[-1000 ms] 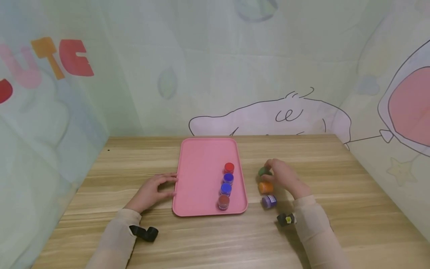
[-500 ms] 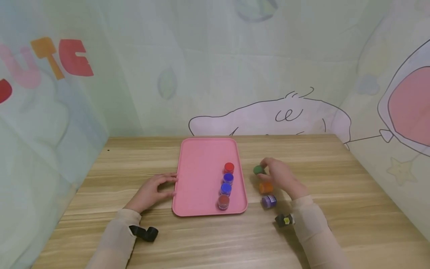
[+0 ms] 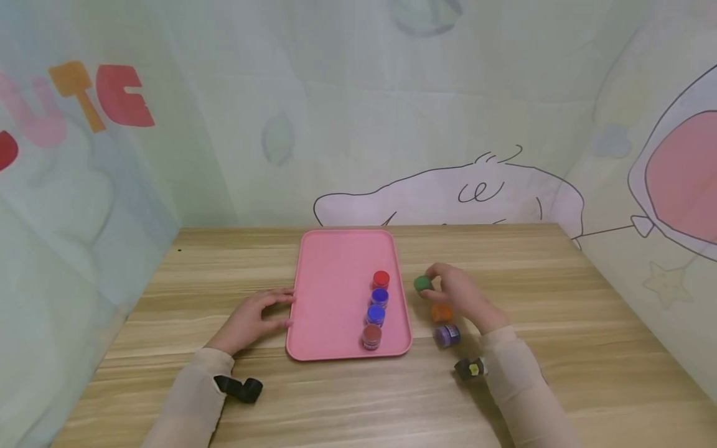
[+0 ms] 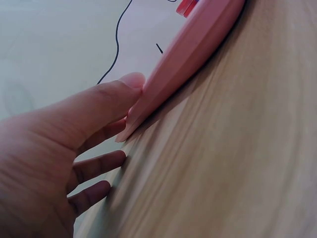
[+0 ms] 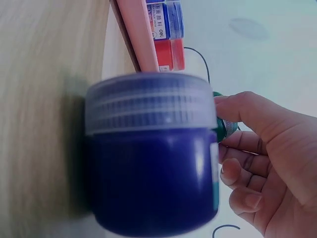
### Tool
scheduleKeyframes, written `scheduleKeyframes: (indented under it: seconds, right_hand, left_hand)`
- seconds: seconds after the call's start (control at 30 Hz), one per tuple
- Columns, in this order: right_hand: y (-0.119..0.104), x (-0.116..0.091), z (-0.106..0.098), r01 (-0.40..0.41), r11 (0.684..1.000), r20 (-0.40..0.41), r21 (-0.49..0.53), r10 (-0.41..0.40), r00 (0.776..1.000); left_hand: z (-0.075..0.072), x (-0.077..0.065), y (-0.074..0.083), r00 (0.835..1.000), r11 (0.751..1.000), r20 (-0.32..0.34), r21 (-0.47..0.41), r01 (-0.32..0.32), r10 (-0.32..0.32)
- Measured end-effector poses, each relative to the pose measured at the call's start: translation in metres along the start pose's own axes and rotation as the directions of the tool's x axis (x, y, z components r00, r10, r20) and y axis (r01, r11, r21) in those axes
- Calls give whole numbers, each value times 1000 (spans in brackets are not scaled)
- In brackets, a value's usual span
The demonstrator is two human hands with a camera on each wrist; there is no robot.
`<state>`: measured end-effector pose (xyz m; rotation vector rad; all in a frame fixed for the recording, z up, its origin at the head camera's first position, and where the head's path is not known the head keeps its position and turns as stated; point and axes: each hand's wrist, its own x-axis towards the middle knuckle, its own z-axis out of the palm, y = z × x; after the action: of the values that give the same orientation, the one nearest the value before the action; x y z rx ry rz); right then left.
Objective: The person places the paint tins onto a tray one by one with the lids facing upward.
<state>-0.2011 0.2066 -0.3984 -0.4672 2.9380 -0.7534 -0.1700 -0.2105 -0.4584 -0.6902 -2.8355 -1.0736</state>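
Observation:
My left hand touches the left rim of the pink tray, its fingers spread; in the left wrist view the thumb lies against the rim. Between thumb and fingers of my right hand is a small green paint jar, pinched, just right of the tray. The right wrist view shows that green lid partly hidden. Close below the right hand lie an orange paint jar, partly covered by it, and a purple paint jar on its side. The purple jar looms large in the right wrist view.
Along the tray's right side stands a row of paint jars: red, dark blue, blue and brown. Everything rests on a wooden table. A printed cloth hangs behind it.
The right hand has moved left toward the tray with the green paint jar, now farther from the orange one. My left hand stays at the tray's rim.

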Motion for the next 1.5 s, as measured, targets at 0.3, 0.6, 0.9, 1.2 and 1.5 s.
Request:
scheduleKeyframes:
  seconds: [0.3,0.6,0.9,1.2,1.5]
  right_hand:
    - [-2,0,4,26,1000,-45,-5,-26,999]
    - [-6,0,7,15,1000,-42,5,-14,999]
    - [-11,2,12,-15,999,-12,43,16,1000]
    - [-20,2,16,-21,995,-18,93,23,1000]
    - [-26,3,21,5,992,-19,125,-3,1000]
  left_hand:
    - [0,0,0,1000,1000,-1,-6,-5,5]
    - [1,0,0,1000,1000,1,-2,-6,6]
    - [0,0,0,1000,1000,14,-9,17,-17]
    - [-1,0,2,1000,1000,11,-7,14,-14]
    - [-2,-1,2,999,1000,17,-5,27,-27]
